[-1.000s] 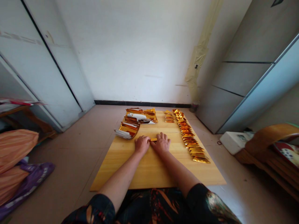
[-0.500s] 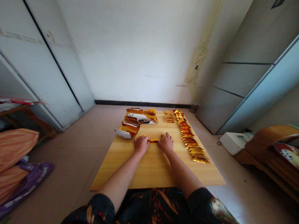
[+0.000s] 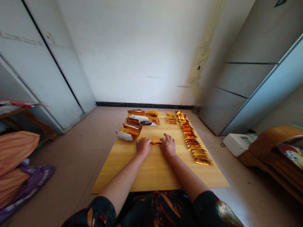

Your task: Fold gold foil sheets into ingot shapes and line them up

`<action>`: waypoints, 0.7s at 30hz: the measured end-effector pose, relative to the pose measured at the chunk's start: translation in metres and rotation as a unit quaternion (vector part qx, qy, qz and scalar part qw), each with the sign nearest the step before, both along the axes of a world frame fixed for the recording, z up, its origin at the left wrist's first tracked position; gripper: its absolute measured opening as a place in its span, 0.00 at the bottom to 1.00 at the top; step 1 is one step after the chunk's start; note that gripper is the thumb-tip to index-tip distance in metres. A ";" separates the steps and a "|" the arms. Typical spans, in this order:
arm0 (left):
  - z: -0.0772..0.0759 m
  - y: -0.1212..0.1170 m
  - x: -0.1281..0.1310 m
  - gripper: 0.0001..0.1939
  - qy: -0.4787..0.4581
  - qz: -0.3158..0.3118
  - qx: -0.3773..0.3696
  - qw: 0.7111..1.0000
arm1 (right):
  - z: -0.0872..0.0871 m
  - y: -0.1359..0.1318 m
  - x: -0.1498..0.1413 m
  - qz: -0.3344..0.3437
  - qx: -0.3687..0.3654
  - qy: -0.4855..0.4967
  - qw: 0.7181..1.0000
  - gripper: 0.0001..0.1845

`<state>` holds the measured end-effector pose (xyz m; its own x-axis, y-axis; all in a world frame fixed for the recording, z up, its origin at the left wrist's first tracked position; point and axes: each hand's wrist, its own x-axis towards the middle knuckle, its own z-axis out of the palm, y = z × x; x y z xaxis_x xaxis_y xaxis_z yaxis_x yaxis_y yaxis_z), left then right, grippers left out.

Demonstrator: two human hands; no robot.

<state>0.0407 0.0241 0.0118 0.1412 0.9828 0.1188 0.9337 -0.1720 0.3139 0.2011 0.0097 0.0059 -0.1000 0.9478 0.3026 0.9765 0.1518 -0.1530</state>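
Note:
A small folded gold foil paper [image 3: 156,142] lies on the wooden board [image 3: 153,170] between my two hands. My left hand [image 3: 143,146] is curled with its fingers pinched on the paper's left end. My right hand [image 3: 168,145] presses on the paper's right end, fingers bent down onto it. Behind my left hand sits a curved stack of gold foil sheets [image 3: 129,131], and further back another pile of gold sheets [image 3: 144,117]. A long row of folded gold pieces [image 3: 192,141] runs along the board's right side, with a short row [image 3: 171,118] beside its far end.
The board lies on a tiled floor before a white wall. Orange and purple bags [image 3: 17,164] are at the left. A white box [image 3: 236,143] and a wooden chair [image 3: 274,148] stand at the right, next to grey cabinets [image 3: 248,78].
My right hand has slid to the right along the gold paper, uncovering more of its length. My left hand has stayed in place.

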 end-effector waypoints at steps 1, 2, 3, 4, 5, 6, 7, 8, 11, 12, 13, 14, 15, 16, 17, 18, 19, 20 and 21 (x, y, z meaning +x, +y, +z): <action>0.000 0.000 0.000 0.10 0.004 0.000 0.000 1.000 | 0.000 0.001 -0.001 0.026 0.003 -0.019 0.999 0.12; 0.000 0.000 0.000 0.10 0.008 0.000 -0.001 1.000 | 0.001 0.003 -0.003 0.053 0.000 -0.041 0.998 0.11; 0.000 0.000 0.000 0.10 0.011 -0.001 -0.002 1.000 | 0.001 0.004 -0.004 0.080 -0.009 -0.063 0.995 0.12; -0.001 0.000 0.000 0.10 0.014 -0.002 -0.004 1.000 | 0.002 0.006 -0.005 0.101 -0.019 -0.083 0.991 0.13; -0.001 0.000 0.000 0.10 0.016 -0.003 -0.005 1.000 | 0.002 0.007 -0.006 0.115 -0.029 -0.097 0.988 0.13; -0.001 0.001 0.000 0.10 0.017 -0.004 -0.004 1.000 | 0.002 0.008 -0.007 0.121 -0.038 -0.105 0.986 0.13; -0.002 0.001 0.000 0.10 0.017 -0.006 -0.002 1.000 | 0.001 0.009 -0.007 0.122 -0.044 -0.107 0.986 0.13; -0.002 0.001 0.000 0.10 0.017 -0.006 0.001 1.000 | 0.001 0.010 -0.006 0.118 -0.048 -0.105 0.986 0.12; -0.002 0.000 0.000 0.11 0.018 -0.006 0.007 1.000 | -0.001 0.013 -0.003 0.106 -0.055 -0.092 0.989 0.13; -0.001 -0.001 0.000 0.11 0.019 -0.007 0.006 1.000 | -0.002 0.013 -0.002 0.105 -0.058 -0.087 0.989 0.13; -0.001 -0.002 0.000 0.11 0.020 -0.007 0.006 1.000 | -0.002 0.014 0.000 0.105 -0.060 -0.083 0.989 0.13; -0.001 -0.002 0.000 0.11 0.021 -0.008 0.006 1.000 | -0.002 0.015 0.001 0.107 -0.063 -0.078 0.989 0.13; 0.000 -0.003 0.000 0.11 0.022 -0.008 0.007 1.000 | -0.003 0.016 0.002 0.110 -0.066 -0.075 0.989 0.13; 0.000 -0.004 0.000 0.11 0.022 -0.007 0.009 1.000 | -0.003 0.016 0.003 0.114 -0.066 -0.073 0.989 0.13; -0.001 -0.005 0.001 0.11 0.022 -0.005 0.011 1.000 | -0.003 0.017 0.003 0.117 -0.066 -0.072 0.988 0.13; -0.001 -0.005 0.001 0.11 0.022 -0.003 0.015 1.000 | -0.004 0.017 0.004 0.121 -0.065 -0.072 0.988 0.13; -0.002 -0.005 0.002 0.11 0.022 -0.001 0.019 1.000 | -0.004 0.018 0.004 0.123 -0.063 -0.072 0.988 0.13; -0.003 -0.005 0.002 0.11 0.021 0.001 0.021 1.000 | -0.005 0.018 0.004 0.127 -0.059 -0.073 0.987 0.13; -0.004 -0.005 0.003 0.11 0.020 0.001 0.023 1.000 | -0.006 0.018 0.005 0.130 -0.055 -0.074 0.987 0.13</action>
